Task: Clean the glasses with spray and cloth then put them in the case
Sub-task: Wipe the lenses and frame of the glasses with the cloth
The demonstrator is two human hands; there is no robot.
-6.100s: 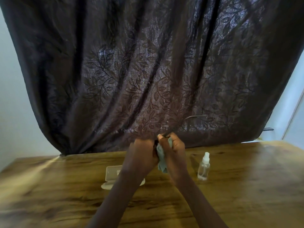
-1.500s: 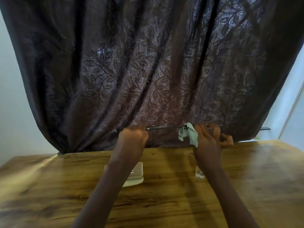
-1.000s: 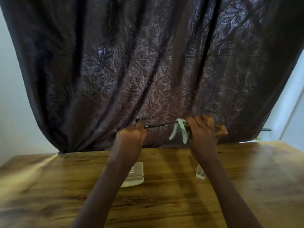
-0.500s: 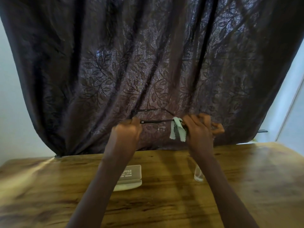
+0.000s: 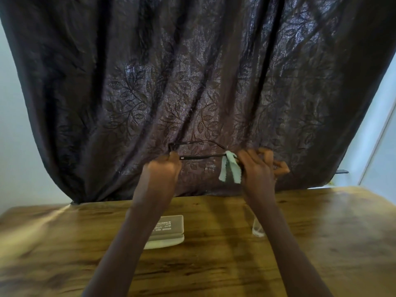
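Dark-framed glasses hang in the air in front of the curtain, both temple arms unfolded and running sideways. My left hand pinches the frame at its left end. My right hand grips a pale green cloth wrapped around the far end of one temple arm. The open pale case lies on the wooden table below my left forearm. The clear spray bottle stands on the table, mostly hidden by my right forearm.
A dark leaf-patterned curtain hangs right behind the table's far edge. White walls flank it, with a door frame at the right. A dark bar pokes out beside the curtain's right hem.
Both hands have risen from just above the table to curtain height and moved apart. The glasses have unfolded between them, and the cloth has slid along a temple arm towards its tip.
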